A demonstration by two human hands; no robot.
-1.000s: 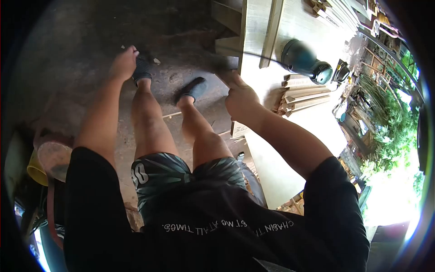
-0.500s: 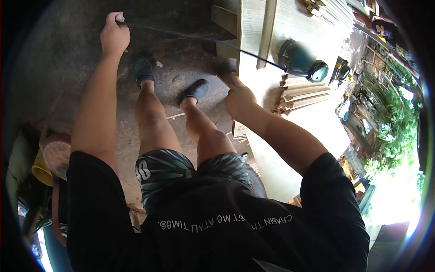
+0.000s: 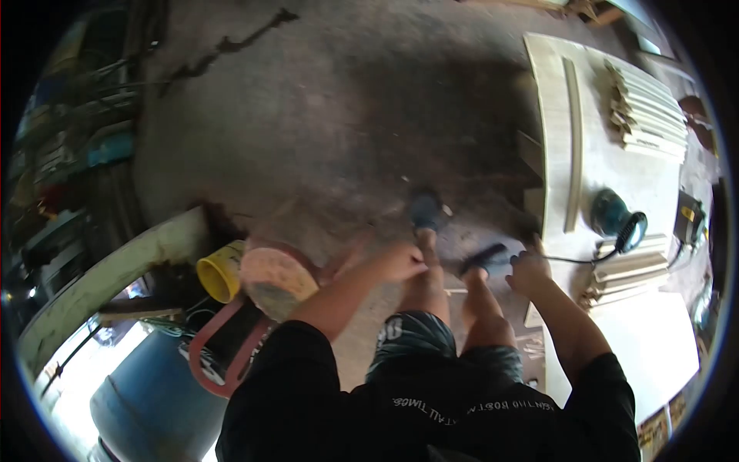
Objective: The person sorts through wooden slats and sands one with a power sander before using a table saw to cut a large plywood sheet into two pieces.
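Observation:
My left hand point(image 3: 402, 262) is closed in front of my legs, smeared by motion; I cannot tell what lies in its fingers. Beside the table's near edge, my right hand point(image 3: 530, 273) is curled around a blurred tan-handled thing point(image 3: 536, 244) with a dark end. A black power cord point(image 3: 571, 260) runs from the right hand's side to a teal power sander point(image 3: 610, 212) with a black canister point(image 3: 633, 231). The sander rests on a pale wooden table point(image 3: 553, 115).
Stacked wood strips point(image 3: 650, 115) and another bundle point(image 3: 627, 277) lie on the table near a long single strip point(image 3: 573, 146). To my left are a reddish chair point(image 3: 204, 358), a round wooden piece point(image 3: 277, 277), a yellow bucket point(image 3: 222, 273) and a blue drum point(image 3: 158, 396).
My left hand has come down and in from its outstretched position, where it held the cord taut. The cord now hangs slack near my right hand. The view has turned left.

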